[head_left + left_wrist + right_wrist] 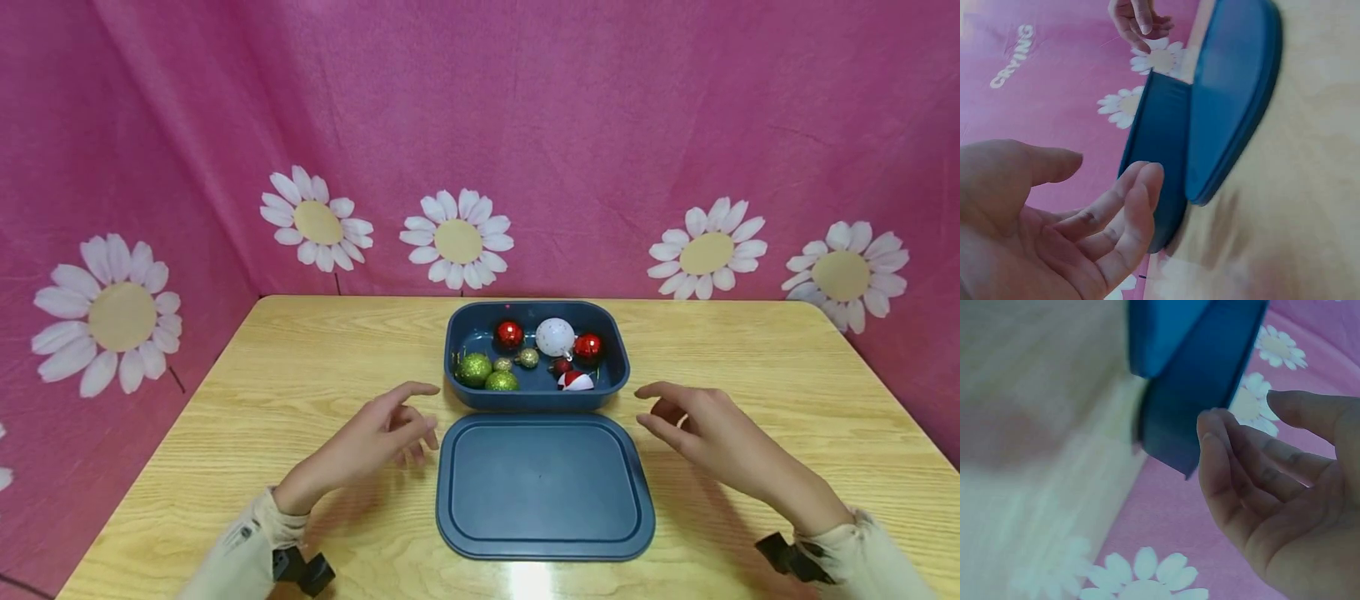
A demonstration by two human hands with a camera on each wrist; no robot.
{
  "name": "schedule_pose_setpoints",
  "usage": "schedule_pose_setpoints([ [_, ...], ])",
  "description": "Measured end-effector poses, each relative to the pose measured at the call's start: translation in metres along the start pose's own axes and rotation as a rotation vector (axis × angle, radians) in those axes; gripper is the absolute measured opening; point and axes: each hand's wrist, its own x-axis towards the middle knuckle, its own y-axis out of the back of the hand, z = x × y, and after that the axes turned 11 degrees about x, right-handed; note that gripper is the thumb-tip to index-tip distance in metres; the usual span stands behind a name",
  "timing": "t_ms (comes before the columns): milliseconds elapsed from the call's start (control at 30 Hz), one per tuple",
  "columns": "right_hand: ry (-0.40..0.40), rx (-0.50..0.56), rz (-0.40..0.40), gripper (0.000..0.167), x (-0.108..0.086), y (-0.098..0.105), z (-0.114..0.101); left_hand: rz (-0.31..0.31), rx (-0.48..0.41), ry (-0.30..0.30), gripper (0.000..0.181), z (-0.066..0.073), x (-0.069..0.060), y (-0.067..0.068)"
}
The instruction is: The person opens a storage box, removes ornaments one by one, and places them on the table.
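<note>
A blue lid (546, 487) lies flat on the table (337, 350), nearest the person. The left hand (378, 433) and right hand (703, 425), both released, fingers loosely bent, flank the gap before the uncovered box (536, 402) of baubles (474, 369) just beyond.

Wood-grain desk (750, 358) bearing a dark blue box (536, 401) and a lid (545, 487).
The desk is pale yellow, its far corners rounded; the open box stands upright toward the far edge; the lid lies flat just on the near side of it; a bright glare shows on the wood below the lid's near edge.
</note>
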Motion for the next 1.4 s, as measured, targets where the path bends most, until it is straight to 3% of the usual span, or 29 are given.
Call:
schedule_pose_setpoints([
  [267, 0.095, -0.08, 0.109, 0.027, 0.031, 0.008, -0.01, 0.087, -0.155, 0.019, 0.045, -0.004, 0.031, 0.018],
  [567, 0.097, -0.078, 0.062, 0.027, 0.066, -0.005, -0.022, 0.114, -0.22, 0.025, 0.042, -0.016, 0.063, 0.023],
  [767, 0.099, -0.037, 0.047, 0.026, 0.078, -0.015, -0.006, 0.073, -0.244, -0.023, 0.044, -0.018, 0.071, 0.018],
  [967, 0.098, -0.105, 0.032, 0.02, 0.084, -0.03, 0.001, 0.036, -0.261, -0.037, 0.045, -0.024, 0.076, 0.008],
  [1133, 0.092, -0.15, 0.012, 0.022, 0.084, -0.041, -0.003, 0.065, -0.28, -0.054, 0.041, -0.022, 0.075, 0.001],
  [1400, 0.012, -0.02, -0.031, 0.025, 0.087, -0.045, -0.005, 0.112, -0.269, -0.043, 0.039, -0.018, 0.075, -0.003],
])
